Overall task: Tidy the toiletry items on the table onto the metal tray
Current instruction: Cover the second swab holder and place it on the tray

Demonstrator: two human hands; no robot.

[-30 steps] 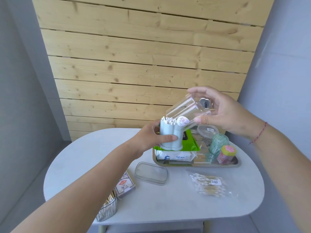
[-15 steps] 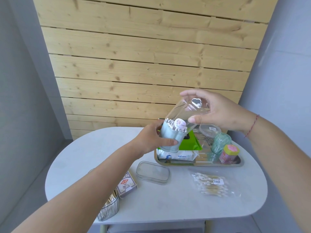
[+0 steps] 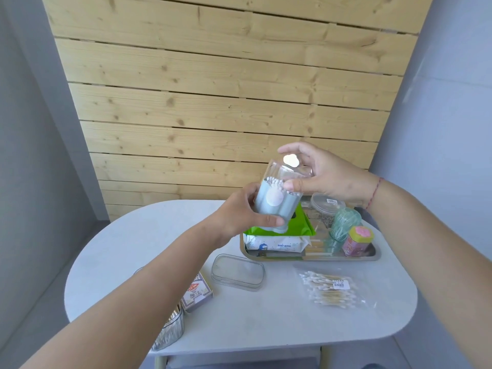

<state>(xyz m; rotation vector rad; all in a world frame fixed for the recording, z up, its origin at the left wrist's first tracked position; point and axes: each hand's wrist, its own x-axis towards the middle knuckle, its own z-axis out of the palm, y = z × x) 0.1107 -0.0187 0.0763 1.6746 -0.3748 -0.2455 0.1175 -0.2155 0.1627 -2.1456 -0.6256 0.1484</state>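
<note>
Above the table I hold a pale blue cotton swab holder (image 3: 275, 209) in my left hand (image 3: 243, 213), tilted to the right. My right hand (image 3: 323, 174) grips its clear plastic cover (image 3: 286, 171), which sits over the swab tips. The metal tray (image 3: 371, 255) lies at the back right of the table below them. On it are a green wipes pack (image 3: 302, 226), a white baby wipes pack (image 3: 274, 243), a clear round tub (image 3: 326, 205), a teal container (image 3: 343, 226) and a pink jar (image 3: 356, 239).
On the white table (image 3: 159, 235) lie a clear rectangular box (image 3: 238, 274), a bag of cotton swabs (image 3: 331, 288), a card pack (image 3: 197, 292) and a shiny container (image 3: 169, 334) near the front left edge. A wooden slat wall stands behind.
The clear cover has gone from tilted apart beside the holder to down over the swabs. Both hands and the holder have risen slightly and tilted.
</note>
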